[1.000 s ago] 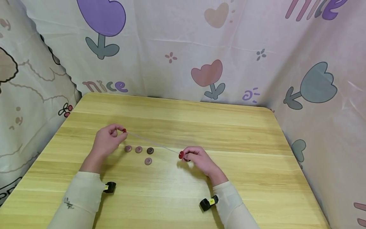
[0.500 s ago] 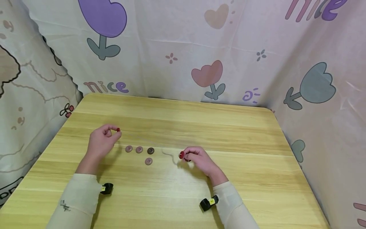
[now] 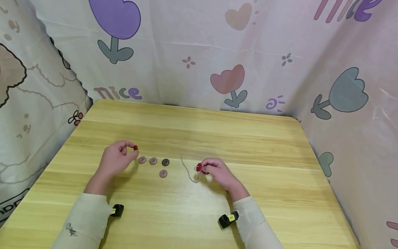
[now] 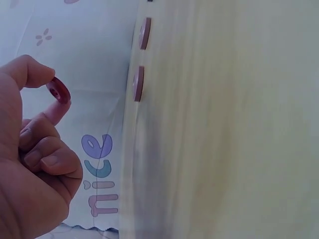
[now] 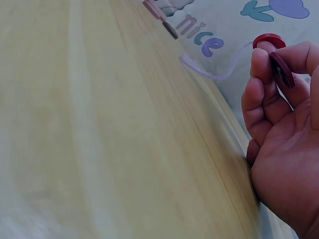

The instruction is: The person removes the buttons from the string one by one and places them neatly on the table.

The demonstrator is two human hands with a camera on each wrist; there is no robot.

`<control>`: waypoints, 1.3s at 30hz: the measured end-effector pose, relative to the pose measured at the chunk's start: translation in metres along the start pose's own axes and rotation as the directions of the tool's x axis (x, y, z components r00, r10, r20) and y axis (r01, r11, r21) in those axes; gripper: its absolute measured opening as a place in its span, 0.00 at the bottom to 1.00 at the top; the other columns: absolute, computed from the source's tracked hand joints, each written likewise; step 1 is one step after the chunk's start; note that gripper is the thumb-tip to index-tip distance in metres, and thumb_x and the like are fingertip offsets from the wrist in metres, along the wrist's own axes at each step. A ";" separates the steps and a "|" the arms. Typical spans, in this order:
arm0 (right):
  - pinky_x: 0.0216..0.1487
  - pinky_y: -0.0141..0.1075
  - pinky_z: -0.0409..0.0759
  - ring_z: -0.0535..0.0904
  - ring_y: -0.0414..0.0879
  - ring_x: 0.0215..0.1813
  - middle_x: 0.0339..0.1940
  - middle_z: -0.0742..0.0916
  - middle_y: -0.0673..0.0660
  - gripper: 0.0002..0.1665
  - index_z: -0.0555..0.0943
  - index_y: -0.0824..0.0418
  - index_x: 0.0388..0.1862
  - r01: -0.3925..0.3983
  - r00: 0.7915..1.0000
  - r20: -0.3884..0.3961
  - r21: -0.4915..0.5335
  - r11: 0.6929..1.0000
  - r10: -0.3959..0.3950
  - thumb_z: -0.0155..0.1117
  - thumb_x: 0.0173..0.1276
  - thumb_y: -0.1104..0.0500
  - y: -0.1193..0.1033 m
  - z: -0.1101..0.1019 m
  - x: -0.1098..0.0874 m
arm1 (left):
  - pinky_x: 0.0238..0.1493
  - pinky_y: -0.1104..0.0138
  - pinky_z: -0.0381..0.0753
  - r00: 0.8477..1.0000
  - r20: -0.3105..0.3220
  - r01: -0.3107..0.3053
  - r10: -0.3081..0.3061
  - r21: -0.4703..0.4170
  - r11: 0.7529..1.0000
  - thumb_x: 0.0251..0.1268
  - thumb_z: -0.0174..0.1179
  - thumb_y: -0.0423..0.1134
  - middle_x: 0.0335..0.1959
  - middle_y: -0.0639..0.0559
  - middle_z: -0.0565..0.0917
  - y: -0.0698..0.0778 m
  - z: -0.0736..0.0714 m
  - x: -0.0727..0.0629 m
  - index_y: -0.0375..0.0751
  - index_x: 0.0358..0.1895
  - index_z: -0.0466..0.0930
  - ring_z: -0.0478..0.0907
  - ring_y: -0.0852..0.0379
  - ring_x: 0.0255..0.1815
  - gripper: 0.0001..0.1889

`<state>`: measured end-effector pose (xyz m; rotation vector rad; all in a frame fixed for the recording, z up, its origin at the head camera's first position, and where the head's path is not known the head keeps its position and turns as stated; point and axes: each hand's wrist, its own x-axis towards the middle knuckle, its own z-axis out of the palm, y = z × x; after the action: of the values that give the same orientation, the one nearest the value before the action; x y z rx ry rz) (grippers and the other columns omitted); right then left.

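Observation:
My left hand [image 3: 115,159] pinches a red button [image 3: 135,148] between thumb and index finger, just above the table; in the left wrist view that button [image 4: 60,90] is tilted. In my right hand [image 3: 220,174] is another red button [image 3: 199,167] with a thin pale cord [image 3: 187,170] hanging from it in a curve, its free end to the left. The right wrist view shows a second, darker red button [image 5: 282,69] held by the same fingers. How the cord passes through the buttons is hidden. Left and right hands are apart, with no cord between them.
Pinkish-brown buttons [image 3: 153,161] and one dark brown button [image 3: 165,162] lie on the wooden table [image 3: 199,214] between the hands, several in a row and one in front. Printed cloth [image 3: 174,83] hangs behind and at both sides.
The cord was stretched taut between both hands; it has come away from the left hand's button and hangs slack. My left hand moved left, then back right. The right hand stays nearly in place.

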<state>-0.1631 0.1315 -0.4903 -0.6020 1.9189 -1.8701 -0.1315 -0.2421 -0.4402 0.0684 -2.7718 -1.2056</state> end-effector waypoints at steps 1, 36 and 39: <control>0.47 0.37 0.77 0.79 0.49 0.41 0.38 0.85 0.70 0.11 0.83 0.72 0.38 0.000 1.000 0.000 0.000 1.000 0.000 0.53 0.69 0.71 0.000 0.000 0.000 | 0.19 0.64 0.61 1.000 0.011 -0.004 0.004 0.005 1.000 0.68 0.63 0.44 0.17 0.53 0.61 0.001 0.001 -0.001 0.37 0.46 0.81 0.57 0.58 0.15 0.13; 0.45 0.37 0.76 0.79 0.49 0.40 0.37 0.85 0.68 0.11 0.83 0.72 0.36 0.022 1.000 0.003 0.007 1.000 -0.022 0.52 0.69 0.69 -0.001 0.000 0.001 | 0.16 0.67 0.62 0.962 0.261 -0.107 0.078 0.096 0.990 0.59 0.70 0.37 0.13 0.57 0.64 0.001 0.030 -0.027 0.44 0.43 0.84 0.60 0.60 0.13 0.10; 0.45 0.37 0.76 0.79 0.48 0.40 0.36 0.85 0.68 0.11 0.83 0.72 0.36 0.021 1.000 0.000 0.004 1.000 -0.021 0.52 0.68 0.69 0.000 0.000 0.001 | 0.17 0.66 0.62 0.959 0.268 -0.129 0.094 0.116 0.985 0.58 0.70 0.37 0.13 0.57 0.64 -0.001 0.032 -0.026 0.44 0.43 0.84 0.60 0.60 0.14 0.10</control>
<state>-0.1639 0.1315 -0.4898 -0.6231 1.9153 -1.8866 -0.1094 -0.2172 -0.4652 -0.2513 -3.0304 -1.0719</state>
